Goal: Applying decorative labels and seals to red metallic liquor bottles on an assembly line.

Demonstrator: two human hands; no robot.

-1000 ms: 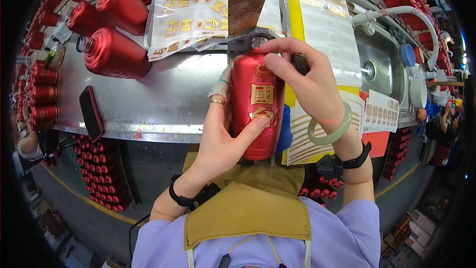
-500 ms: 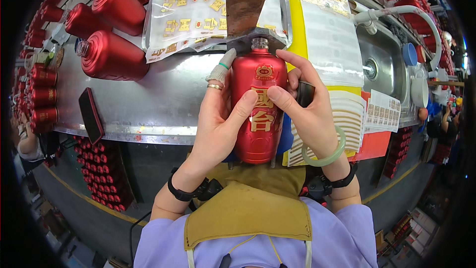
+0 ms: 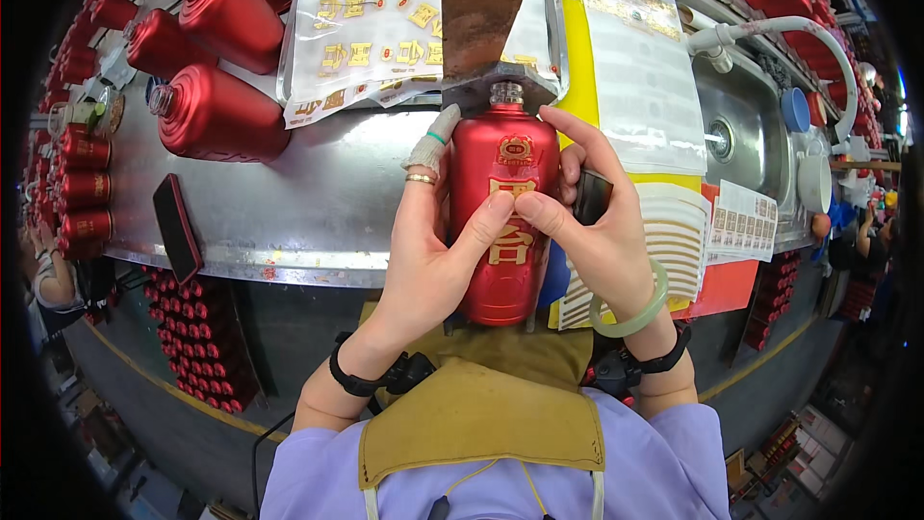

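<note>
A red bottle with gold raised lettering lies on its back in front of me, its clear glass neck against a metal block. My left hand closes round its left side, thumb pressed on the gold characters. White fabric finger cots cover a fingertip of that hand, and a ring shows. From the right, my right hand grips the bottle too, its thumb tip almost meeting the left one on the lettering. A dark rounded object is tucked in the curled fingers of my right hand; its kind I cannot make out.
Red bottles stand at the left on the metal table, near a dark phone. A tray holds a sheet of gold lettering stickers. Right lie white sheets and curved gold strips, beside a sink with a white tap pipe.
Both thumbs have slid slightly together over the lettering, and now cover more of the upper character. The hands still hold the bottle in nearly the same place.
</note>
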